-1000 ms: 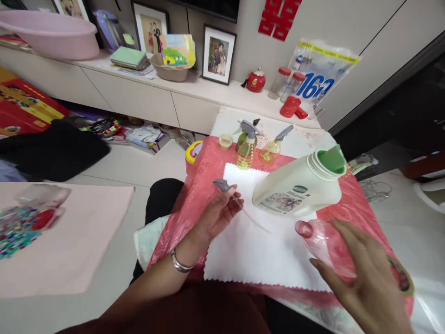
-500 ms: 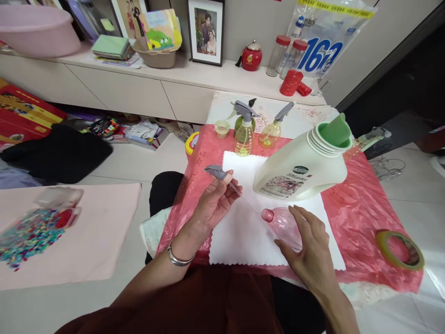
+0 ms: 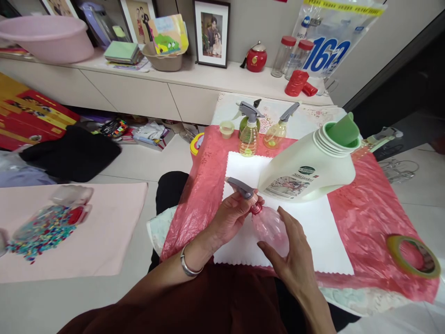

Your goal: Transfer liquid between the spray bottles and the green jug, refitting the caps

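Note:
Between the thumb and fingers of my left hand [image 3: 231,214] is a grey spray trigger head [image 3: 242,187], pinched at its collar. The collar sits at the red threaded neck of a clear pink bottle [image 3: 269,227]; whether it is screwed on I cannot tell. My right hand [image 3: 294,246] is wrapped round the bottle's body from the right, thumb below and fingers above. The bottle is tilted over a white scalloped sheet [image 3: 239,250]. Just behind it stands a large pale jug [image 3: 309,167] with a green funnel [image 3: 344,130] in its mouth.
Further back are a yellow-tinted spray bottle [image 3: 249,132], another spray bottle [image 3: 276,132] and a small cup [image 3: 226,129]. A tape roll [image 3: 394,253] lies on the red plastic cover [image 3: 365,218] at right. Colourful small pieces [image 3: 45,236] lie on a pink mat [image 3: 111,232] at left.
My left hand has brought the spray head right and down to the bottle's neck, and its tube is now inside. My right hand has moved left with the bottle, tipping it more upright.

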Tool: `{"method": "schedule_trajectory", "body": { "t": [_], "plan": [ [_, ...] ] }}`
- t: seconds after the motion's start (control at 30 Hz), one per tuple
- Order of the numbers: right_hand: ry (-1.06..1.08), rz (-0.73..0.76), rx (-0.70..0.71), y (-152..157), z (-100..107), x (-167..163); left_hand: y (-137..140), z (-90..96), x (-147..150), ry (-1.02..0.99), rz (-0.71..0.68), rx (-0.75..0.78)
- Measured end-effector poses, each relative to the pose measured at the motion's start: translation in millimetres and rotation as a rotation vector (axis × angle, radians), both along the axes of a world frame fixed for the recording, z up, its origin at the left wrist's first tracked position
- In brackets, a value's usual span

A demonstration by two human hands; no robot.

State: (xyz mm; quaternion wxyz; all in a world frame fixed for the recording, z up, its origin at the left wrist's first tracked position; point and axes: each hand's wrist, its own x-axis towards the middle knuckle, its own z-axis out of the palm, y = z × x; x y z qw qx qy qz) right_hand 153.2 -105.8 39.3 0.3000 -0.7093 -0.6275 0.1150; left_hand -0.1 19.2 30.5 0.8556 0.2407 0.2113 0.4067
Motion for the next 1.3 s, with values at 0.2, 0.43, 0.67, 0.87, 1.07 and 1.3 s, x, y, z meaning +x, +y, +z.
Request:
{"method": "schedule_trajectory", "body": {
  "t": [0.2, 0.43, 0.67, 0.87, 1.07, 1.3],
  "plan": [
    [0.043, -0.007, -0.005, -3, -1, -1, -1, 1.3, 0, 0.034, -0.015, 0.007],
    [0.060, -0.018, 0.002, -7, -2, -6, -3, 7.2, 0, 0.034, -0.030, -0.053],
    [0.134, -0.010, -0.012, -8, -8, -11, 0, 9.1, -4, 0.024, 0.016, -0.064],
    [0.151, -0.013, -0.005, -5, -6, -12, -3, 11.5, -3, 0.058, -0.012, -0.023],
    [0.182, -0.016, 0.028, -5, -5, -11, -4, 3.9, -3, 0.039, -0.040, 0.025],
    [0.212, -0.037, 0.074, -8, -12, -12, -4, -0.2, -5, 0.042, -0.063, 0.064]
  ]
}}
